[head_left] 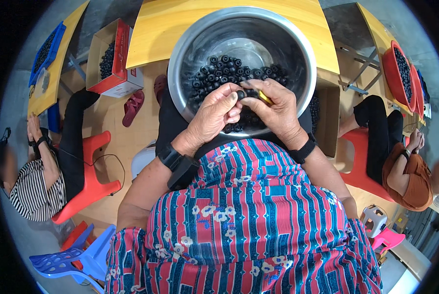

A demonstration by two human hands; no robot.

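My left hand (210, 111) pinches a small black round part (240, 94) between thumb and fingertips. Meeting it from the other side, my right hand (277, 109) is closed around a small yellow tool (264, 97); its kind is hidden by the fingers. The right thumb and fingertips are at the black part too. Both hands are over the near half of a large metal basin (176, 61). Many black round parts (219, 71), some with a visible hole, lie heaped in the basin below and beyond my hands.
A yellow table (151, 34) stands behind the basin. Cardboard boxes (96, 66) flank me, holding black parts. Pink slippers (132, 108) lie on the floor. Co-workers sit on red chairs at left (89, 171) and right (356, 161), near a blue tray (45, 54) and red basins (398, 73).
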